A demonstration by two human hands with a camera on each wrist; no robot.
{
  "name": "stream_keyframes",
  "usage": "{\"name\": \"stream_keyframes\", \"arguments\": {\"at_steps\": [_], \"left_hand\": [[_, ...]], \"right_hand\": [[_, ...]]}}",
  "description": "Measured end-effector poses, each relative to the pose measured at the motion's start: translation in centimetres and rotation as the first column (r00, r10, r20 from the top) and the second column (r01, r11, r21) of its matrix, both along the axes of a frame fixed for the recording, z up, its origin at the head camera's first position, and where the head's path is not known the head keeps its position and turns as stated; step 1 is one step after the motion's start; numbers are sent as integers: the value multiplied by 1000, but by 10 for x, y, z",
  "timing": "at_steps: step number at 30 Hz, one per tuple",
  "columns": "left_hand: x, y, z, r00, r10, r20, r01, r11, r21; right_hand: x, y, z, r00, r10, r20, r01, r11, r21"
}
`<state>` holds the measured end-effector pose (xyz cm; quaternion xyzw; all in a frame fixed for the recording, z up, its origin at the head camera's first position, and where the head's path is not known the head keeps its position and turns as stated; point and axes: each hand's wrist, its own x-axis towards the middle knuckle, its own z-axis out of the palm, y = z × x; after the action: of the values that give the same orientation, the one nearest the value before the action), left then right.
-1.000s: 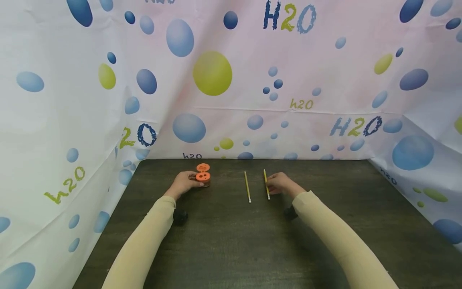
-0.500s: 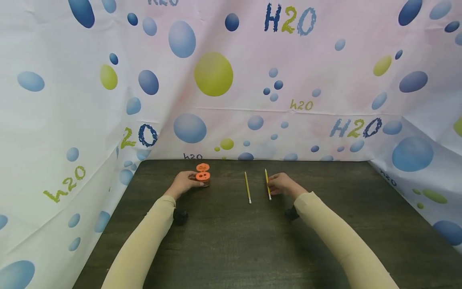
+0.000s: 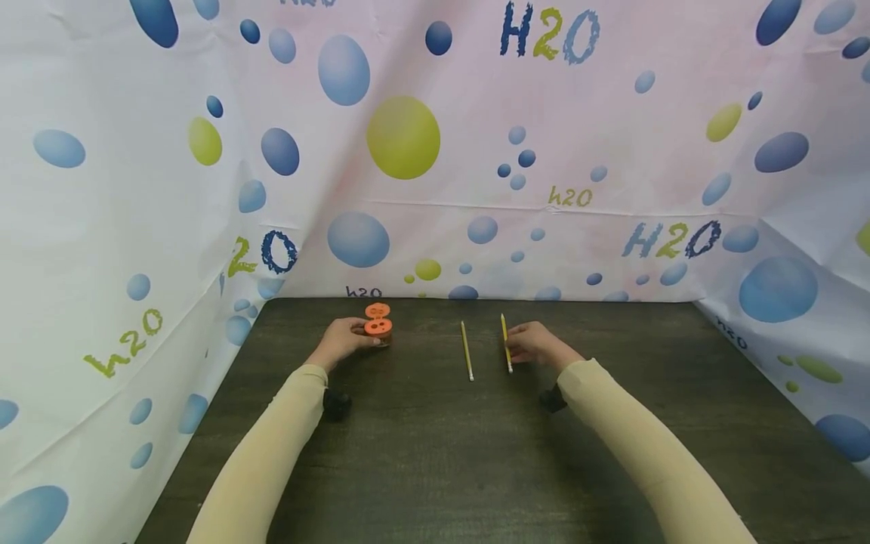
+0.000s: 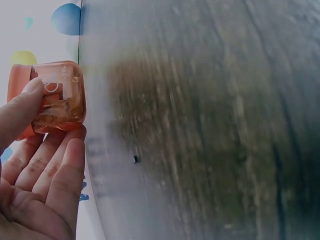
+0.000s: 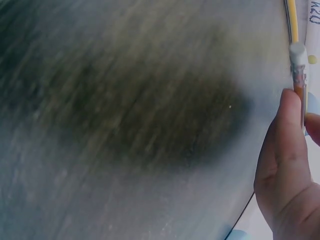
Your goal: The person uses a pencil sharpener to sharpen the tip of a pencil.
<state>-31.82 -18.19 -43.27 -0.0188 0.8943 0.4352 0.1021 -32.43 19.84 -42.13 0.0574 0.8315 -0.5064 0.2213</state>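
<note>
An orange pencil sharpener (image 3: 378,327) with a see-through container and its lid flipped up is gripped by my left hand (image 3: 340,340), at the back left of the table. In the left wrist view the thumb presses the clear side of the sharpener (image 4: 60,97), and shavings seem to show inside. My right hand (image 3: 538,344) pinches a yellow pencil (image 3: 506,340), its tip pointing away and its white eraser towards me. The eraser end (image 5: 298,52) shows close up in the right wrist view. A second yellow pencil (image 3: 467,351) lies on the table between the hands.
The dark wooden table (image 3: 435,453) reaches back to a white backdrop (image 3: 435,249) printed with blue and green dots and H2O lettering. The backdrop also stands along the left and right sides.
My left hand has shifted slightly left with the sharpener. My right hand has moved a little to the right with its pencil, away from the pencil on the table.
</note>
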Motion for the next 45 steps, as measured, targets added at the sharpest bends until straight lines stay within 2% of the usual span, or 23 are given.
{"name": "stream_keyframes", "arguments": {"at_steps": [8, 15, 20, 30, 36, 45], "left_hand": [[3, -4, 3, 999, -17, -33, 17, 1000, 9], [4, -6, 5, 1000, 3, -15, -3, 1000, 6], [7, -7, 9, 1000, -2, -27, 3, 1000, 9], [12, -8, 14, 998, -14, -65, 14, 1000, -3], [16, -7, 17, 998, -21, -67, 22, 1000, 6], [21, -4, 28, 995, -44, -94, 45, 999, 7]], "right_hand": [[0, 1, 1, 1000, 9, -15, -9, 1000, -3], [-1, 3, -1, 1000, 7, -19, -7, 1000, 0], [3, 4, 3, 1000, -1, -11, 1, 1000, -3], [13, 5, 8, 997, 43, -62, -44, 999, -11], [17, 5, 14, 997, 47, -54, -48, 999, -11], [23, 7, 19, 996, 55, -64, -56, 998, -14]]}}
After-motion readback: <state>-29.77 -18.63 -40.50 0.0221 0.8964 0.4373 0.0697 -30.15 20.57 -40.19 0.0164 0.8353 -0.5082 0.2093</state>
